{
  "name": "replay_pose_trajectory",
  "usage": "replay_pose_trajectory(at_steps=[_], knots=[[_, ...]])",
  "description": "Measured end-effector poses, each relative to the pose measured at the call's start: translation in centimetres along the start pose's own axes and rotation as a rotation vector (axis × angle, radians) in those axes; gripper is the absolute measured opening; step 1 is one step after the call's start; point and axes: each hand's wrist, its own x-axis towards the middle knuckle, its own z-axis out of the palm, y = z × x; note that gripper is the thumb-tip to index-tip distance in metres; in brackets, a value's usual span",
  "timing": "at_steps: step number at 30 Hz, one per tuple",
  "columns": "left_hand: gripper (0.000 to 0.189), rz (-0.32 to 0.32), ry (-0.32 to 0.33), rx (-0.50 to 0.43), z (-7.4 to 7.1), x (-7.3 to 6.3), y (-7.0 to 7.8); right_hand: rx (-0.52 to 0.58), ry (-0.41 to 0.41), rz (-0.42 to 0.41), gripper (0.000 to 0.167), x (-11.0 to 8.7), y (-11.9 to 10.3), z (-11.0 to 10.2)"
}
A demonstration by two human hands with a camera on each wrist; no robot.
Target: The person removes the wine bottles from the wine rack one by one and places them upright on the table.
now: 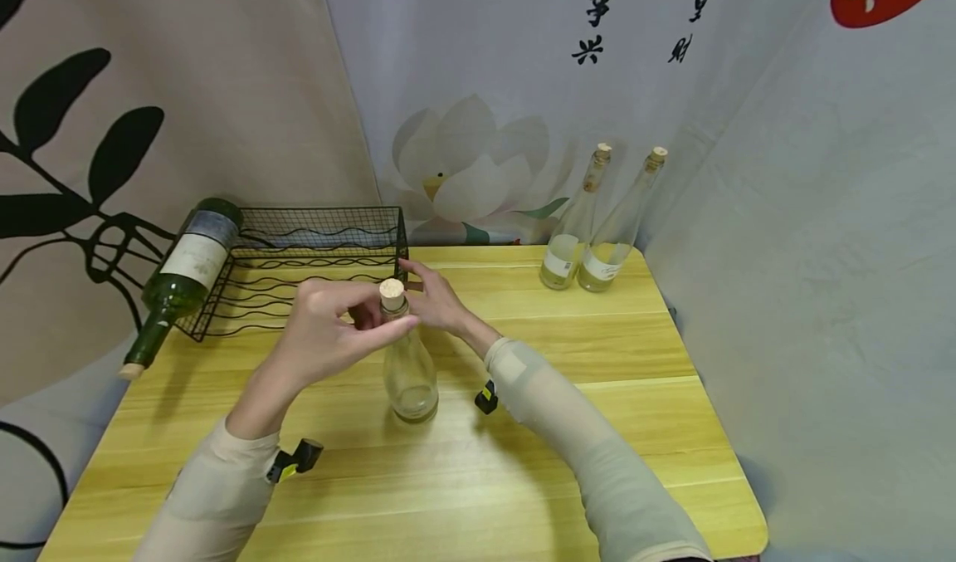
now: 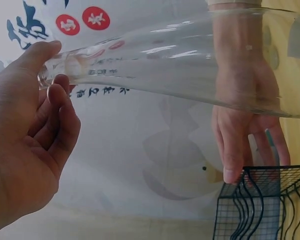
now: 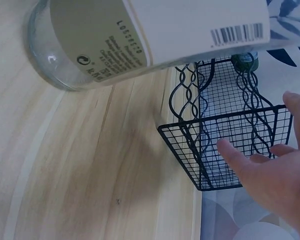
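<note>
Wooden table (image 1: 523, 462) against printed cloth backdrops. Clear glass bottle (image 1: 409, 371) stands upright mid-table, cork (image 1: 392, 293) in its mouth. Left hand (image 1: 329, 334) pinches the bottle neck just under the cork, fingers curled round the glass; the left wrist view confirms the thumb and fingers on the neck. Right hand (image 1: 436, 300) sits just behind the bottle with fingers straight and spread, holding nothing; can't tell if it touches the glass. Black wire rack (image 1: 299, 267) is beyond the hands at the table's back left, a green bottle (image 1: 182, 276) lying on its left edge, neck hanging off. Two more corked clear bottles (image 1: 593, 230) lean against the cloth, back right.
</note>
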Motion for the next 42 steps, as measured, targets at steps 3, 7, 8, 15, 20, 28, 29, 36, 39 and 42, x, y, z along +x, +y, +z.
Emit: replay_pose_trajectory(at_steps=[3,7,8,15,20,28,29,36,39,42], knots=[[0.046,-0.037,-0.017,-0.011,0.0,-0.1,0.1,-0.001,0.002,0.002,0.068,0.0,-0.1,0.0],[0.036,-0.055,-0.038,-0.024,-0.1,-0.1,0.1,0.003,0.006,0.006,0.069,-0.1,-0.2,0.0],[0.037,-0.057,-0.043,-0.024,-0.1,-0.1,0.1,0.001,0.007,0.005,0.069,-0.1,-0.2,0.0],[0.060,-0.094,-0.068,-0.073,-0.4,-0.9,-0.4,-0.019,0.013,0.023,0.066,-0.1,-0.1,0.1],[0.045,-0.119,-0.036,-0.130,-1.1,-1.8,-0.8,-0.022,0.007,0.031,0.067,-0.1,-0.2,0.1],[0.044,-0.177,-0.023,-0.082,-2.1,-2.8,-1.5,-0.029,-0.002,0.042,0.068,-0.2,-0.4,0.1],[0.045,-0.182,-0.022,-0.070,-2.2,-2.9,-1.6,-0.031,-0.003,0.043,0.068,-0.2,-0.4,0.1],[0.042,-0.213,0.022,0.037,-3.4,-3.6,-2.8,-0.027,-0.001,0.046,0.068,-0.2,-0.5,0.0],[0.041,-0.245,0.044,0.080,-3.9,-4.0,-3.3,-0.029,-0.001,0.047,0.068,-0.2,-0.4,0.0],[0.040,-0.297,0.057,0.109,-4.3,-4.4,-3.9,-0.031,-0.004,0.043,0.068,-0.3,-0.4,0.0]])
